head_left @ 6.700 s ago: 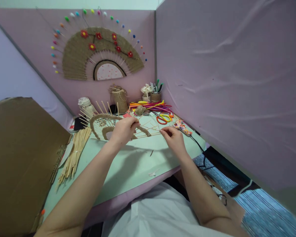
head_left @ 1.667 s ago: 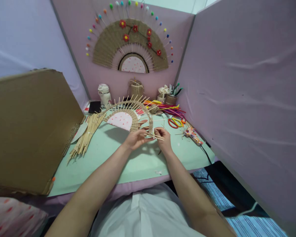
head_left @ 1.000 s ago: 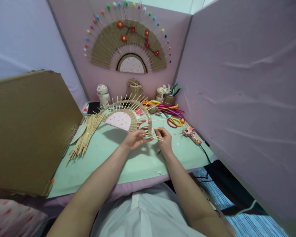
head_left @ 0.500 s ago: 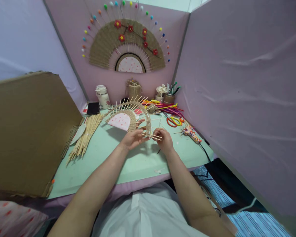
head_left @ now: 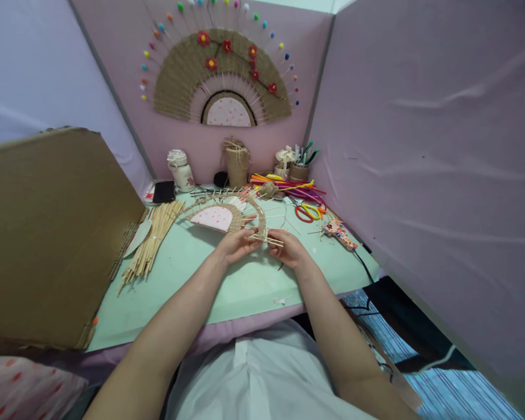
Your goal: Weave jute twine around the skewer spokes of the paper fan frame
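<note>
A half-round fan frame (head_left: 236,220) of thin wooden sticks, with woven twine bands and a white dotted centre, is held above the table. My left hand (head_left: 240,244) is closed on its right lower part, some fingers behind the sticks. My right hand (head_left: 286,248) pinches at the stick ends on the frame's right edge; whether it grips a stick or the twine there is too small to tell. Left of the frame lies a bundle of wooden sticks (head_left: 152,245).
Scissors (head_left: 308,212), a glue gun in patterned cover (head_left: 339,233) and colourful pipe cleaners (head_left: 295,189) lie at the right. A twine spool (head_left: 237,165) and white jar (head_left: 181,171) stand behind. Cardboard (head_left: 56,233) rises at the left. A finished fan (head_left: 240,55) hangs on the wall.
The fan frame has tipped flatter and come lower, its upper sticks now leaning back. My right hand has shifted slightly left, closer to the frame's edge.
</note>
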Action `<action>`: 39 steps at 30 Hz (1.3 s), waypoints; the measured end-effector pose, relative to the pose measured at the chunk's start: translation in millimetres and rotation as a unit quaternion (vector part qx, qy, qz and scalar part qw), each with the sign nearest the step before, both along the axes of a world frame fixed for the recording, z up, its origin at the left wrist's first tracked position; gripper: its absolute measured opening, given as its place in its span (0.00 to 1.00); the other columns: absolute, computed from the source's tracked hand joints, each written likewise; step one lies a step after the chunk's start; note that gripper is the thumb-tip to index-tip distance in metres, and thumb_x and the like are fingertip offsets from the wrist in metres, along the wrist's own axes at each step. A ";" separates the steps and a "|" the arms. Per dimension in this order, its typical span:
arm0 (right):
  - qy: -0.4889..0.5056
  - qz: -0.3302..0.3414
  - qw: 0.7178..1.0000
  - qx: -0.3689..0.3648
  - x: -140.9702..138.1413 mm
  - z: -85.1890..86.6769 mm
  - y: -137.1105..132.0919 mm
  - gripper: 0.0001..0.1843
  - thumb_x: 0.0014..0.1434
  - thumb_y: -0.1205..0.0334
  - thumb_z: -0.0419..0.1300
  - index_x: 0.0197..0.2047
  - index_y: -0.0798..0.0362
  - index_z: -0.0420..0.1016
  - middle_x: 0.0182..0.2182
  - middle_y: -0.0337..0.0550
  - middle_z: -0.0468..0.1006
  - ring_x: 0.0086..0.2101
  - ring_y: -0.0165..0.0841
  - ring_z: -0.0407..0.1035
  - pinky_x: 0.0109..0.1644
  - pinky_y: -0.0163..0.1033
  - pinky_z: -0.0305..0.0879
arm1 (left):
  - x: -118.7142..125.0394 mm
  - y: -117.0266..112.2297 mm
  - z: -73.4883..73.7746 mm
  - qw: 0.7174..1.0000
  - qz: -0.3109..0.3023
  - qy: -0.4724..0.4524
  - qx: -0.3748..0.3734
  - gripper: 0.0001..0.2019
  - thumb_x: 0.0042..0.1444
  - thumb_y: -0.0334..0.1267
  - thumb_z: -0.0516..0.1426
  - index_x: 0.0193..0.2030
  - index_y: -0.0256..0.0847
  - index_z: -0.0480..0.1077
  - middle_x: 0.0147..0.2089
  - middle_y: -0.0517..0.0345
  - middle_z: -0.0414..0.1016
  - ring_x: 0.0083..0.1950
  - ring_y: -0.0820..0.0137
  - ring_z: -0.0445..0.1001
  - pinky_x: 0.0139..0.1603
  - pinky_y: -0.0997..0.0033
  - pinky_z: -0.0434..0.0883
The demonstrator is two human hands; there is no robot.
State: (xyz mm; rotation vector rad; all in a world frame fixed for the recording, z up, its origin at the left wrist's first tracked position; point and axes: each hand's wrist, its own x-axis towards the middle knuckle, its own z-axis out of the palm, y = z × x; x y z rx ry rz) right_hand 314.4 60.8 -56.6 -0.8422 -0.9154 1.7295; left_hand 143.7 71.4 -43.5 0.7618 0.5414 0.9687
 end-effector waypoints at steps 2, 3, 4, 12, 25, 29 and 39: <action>0.013 0.031 0.999 -0.023 2.8 -2.4 1.8 0.08 0.46 0.60 0.64 0.29 0.55 0.73 0.20 0.35 0.70 0.18 0.22 0.55 0.18 0.29 0.51 | 0.6 0.3 -1.9 1.000 -0.003 0.009 -0.021 0.27 0.47 0.24 0.59 0.55 0.44 0.62 0.41 0.54 0.76 0.39 0.70 0.77 0.39 0.72 0.75; 0.018 0.041 0.998 -0.036 3.8 -3.7 2.4 0.08 0.46 0.60 0.64 0.29 0.55 0.73 0.20 0.35 0.69 0.18 0.22 0.55 0.18 0.28 0.51 | 1.0 0.6 -2.8 0.999 -0.003 0.014 -0.032 0.27 0.47 0.24 0.58 0.55 0.44 0.62 0.41 0.53 0.76 0.39 0.70 0.77 0.39 0.72 0.75; 0.022 0.048 0.997 -0.048 4.5 -4.8 2.8 0.08 0.46 0.61 0.65 0.29 0.55 0.74 0.19 0.35 0.69 0.18 0.22 0.55 0.18 0.28 0.50 | 1.6 1.1 -3.9 0.999 -0.001 0.022 -0.043 0.27 0.46 0.24 0.58 0.54 0.43 0.63 0.41 0.53 0.76 0.39 0.70 0.77 0.39 0.73 0.75; 0.007 0.040 0.997 -0.070 3.5 -10.4 4.4 0.08 0.44 0.65 0.67 0.30 0.59 0.75 0.20 0.35 0.69 0.19 0.20 0.59 0.18 0.24 0.54 | 4.1 0.0 -7.7 0.988 0.016 0.107 -0.112 0.11 0.49 0.26 0.56 0.41 0.37 0.68 0.34 0.53 0.77 0.37 0.73 0.77 0.42 0.75 0.74; 0.001 0.038 0.995 -0.088 3.2 -10.9 3.2 0.07 0.45 0.65 0.66 0.27 0.56 0.72 0.19 0.35 0.69 0.20 0.23 0.60 0.20 0.28 0.56 | 2.8 -13.7 40.6 0.723 0.093 0.554 0.403 0.07 0.50 0.37 0.55 0.31 0.39 0.73 0.31 0.58 0.76 0.34 0.71 0.71 0.35 0.73 0.65; -0.013 0.025 0.996 -0.081 2.4 -10.4 2.6 0.07 0.46 0.63 0.66 0.29 0.55 0.72 0.20 0.36 0.71 0.21 0.23 0.62 0.22 0.28 0.58 | 17.4 -5.8 20.0 0.688 0.113 0.594 0.402 0.07 0.49 0.36 0.55 0.30 0.39 0.75 0.33 0.56 0.76 0.36 0.69 0.71 0.38 0.70 0.65; -0.016 0.053 0.996 -0.070 1.6 -11.0 0.4 0.11 0.44 0.65 0.68 0.33 0.56 0.76 0.23 0.37 0.72 0.22 0.22 0.61 0.23 0.28 0.56 | 18.0 -13.5 8.2 0.671 0.177 0.616 0.373 0.08 0.50 0.37 0.55 0.29 0.38 0.74 0.32 0.54 0.76 0.35 0.68 0.71 0.38 0.69 0.66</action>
